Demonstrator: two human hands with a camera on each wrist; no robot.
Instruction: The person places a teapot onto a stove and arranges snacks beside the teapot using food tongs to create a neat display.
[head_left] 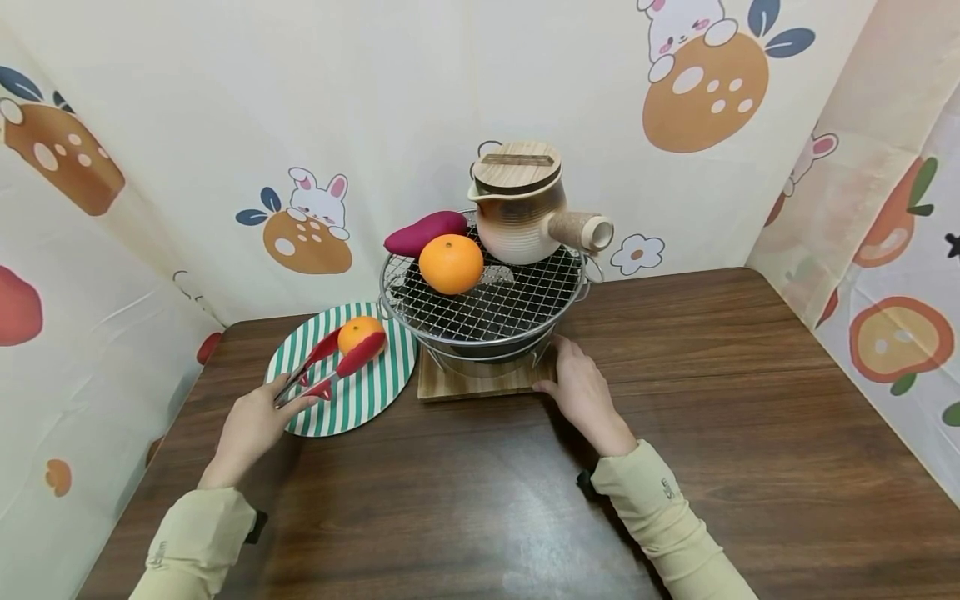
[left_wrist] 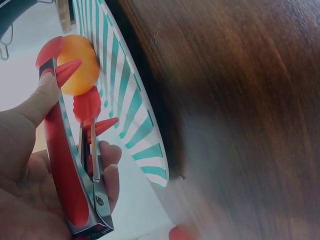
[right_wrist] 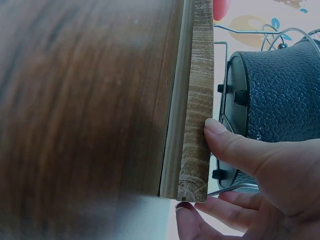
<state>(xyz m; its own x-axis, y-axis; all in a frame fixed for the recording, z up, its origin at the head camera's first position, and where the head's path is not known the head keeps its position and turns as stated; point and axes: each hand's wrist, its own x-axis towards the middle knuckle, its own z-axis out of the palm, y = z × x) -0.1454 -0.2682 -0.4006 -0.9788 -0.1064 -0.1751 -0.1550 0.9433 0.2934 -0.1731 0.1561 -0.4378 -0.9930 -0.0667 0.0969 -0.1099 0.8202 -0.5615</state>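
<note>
My left hand (head_left: 251, 421) holds metal tongs (left_wrist: 64, 165) with red grips and red tips, the thumb along one arm and the fingers round the other. The tong tips lie on either side of a mandarin (left_wrist: 82, 65), over a green-and-white striped plate (head_left: 330, 421). At the front right corner of a wooden board (head_left: 468, 386), my right hand (head_left: 583, 396) grips the edge, its thumb on the front side and its fingers round the right side. On the board stands a round black grill (head_left: 517, 312) with a wire mesh top.
A second mandarin (head_left: 452, 265) and a purple sweet potato (head_left: 427, 233) lie on the mesh at the left. Behind them stands a clay teapot (head_left: 517, 225) with a wooden lid, its side handle pointing right. A patterned cloth wall (head_left: 420, 100) borders the brown table (head_left: 712, 375).
</note>
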